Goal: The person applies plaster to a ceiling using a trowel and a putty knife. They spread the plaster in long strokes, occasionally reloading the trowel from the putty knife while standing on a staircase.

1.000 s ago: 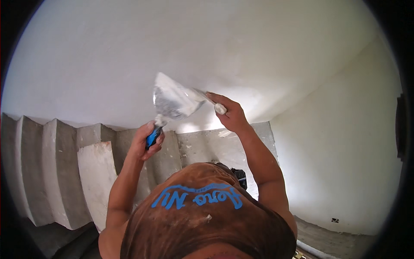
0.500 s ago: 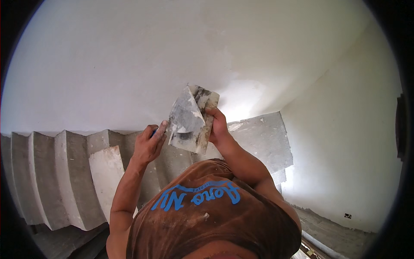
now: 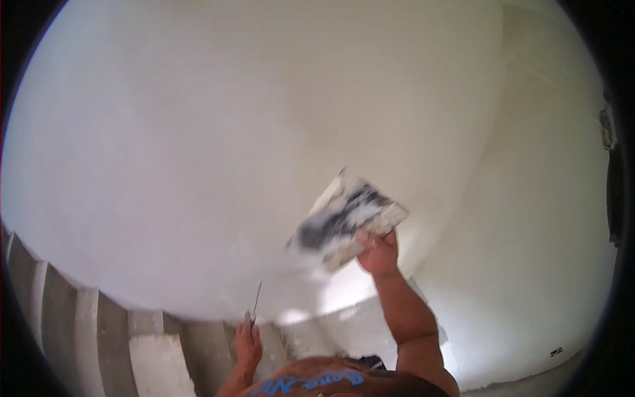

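Observation:
In my right hand (image 3: 380,255) is a flat rectangular plate (image 3: 364,206), smeared with pale filler and dark streaks. My fingers and thumb grip its lower right edge; it is tilted and slightly blurred, raised in front of the wall. Lower and to the left, my left hand (image 3: 247,343) is closed round a putty knife (image 3: 258,299). The knife's blade points up and shows edge-on as a thin line, apart from the plate. Its handle is mostly hidden in my fingers.
A pale plastered wall (image 3: 198,152) fills the view ahead and meets another wall (image 3: 529,264) at a corner on the right. Bare concrete steps (image 3: 59,311) run along the lower left. A whitish board (image 3: 159,367) lies on them. A wall box opening (image 3: 556,352) sits low at right.
The putty knife has come away from the plate and turned edge-on. My right hand has moved right with the plate; my left hand has dropped lower. The view has tilted up toward the wall.

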Motion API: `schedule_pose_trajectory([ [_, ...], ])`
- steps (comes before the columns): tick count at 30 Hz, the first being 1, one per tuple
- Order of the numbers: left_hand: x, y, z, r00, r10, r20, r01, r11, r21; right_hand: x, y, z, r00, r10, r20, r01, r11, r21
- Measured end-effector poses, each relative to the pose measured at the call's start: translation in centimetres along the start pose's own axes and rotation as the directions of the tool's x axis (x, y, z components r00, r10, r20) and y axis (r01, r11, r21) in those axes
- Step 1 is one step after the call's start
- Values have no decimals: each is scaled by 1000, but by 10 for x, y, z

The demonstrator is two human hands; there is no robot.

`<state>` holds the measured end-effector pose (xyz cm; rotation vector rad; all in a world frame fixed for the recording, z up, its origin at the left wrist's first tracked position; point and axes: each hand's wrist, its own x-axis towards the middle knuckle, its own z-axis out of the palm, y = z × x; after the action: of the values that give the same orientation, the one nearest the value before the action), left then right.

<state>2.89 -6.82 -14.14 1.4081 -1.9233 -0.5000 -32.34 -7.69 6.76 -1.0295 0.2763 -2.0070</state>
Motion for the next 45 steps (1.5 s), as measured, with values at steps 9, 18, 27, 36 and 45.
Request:
schedule_pose_trajectory([
  [9, 10, -6, -2, 1000, 21, -17, -21, 999, -29, 250, -123, 161, 446, -331, 832, 600, -579, -552],
  [18, 10, -22, 5, 975, -131, 180, 143, 988, -57, 321, -111, 297, 592, -160, 790, 420, -775, -472],
  [27, 18, -21, 6, 996, -63, 57, 71, 983, -168, 271, -44, 190, 510, -139, 849, 479, -774, -415],
  [36, 19, -16, -8, 996, 53, 78, -39, 983, -178, 270, -104, 275, 475, -228, 850, 471, -750, -465],
  [45, 12, -27, 18, 998, -51, -22, 45, 978, -204, 318, -96, 349, 742, -217, 635, 270, -770, -578],
])
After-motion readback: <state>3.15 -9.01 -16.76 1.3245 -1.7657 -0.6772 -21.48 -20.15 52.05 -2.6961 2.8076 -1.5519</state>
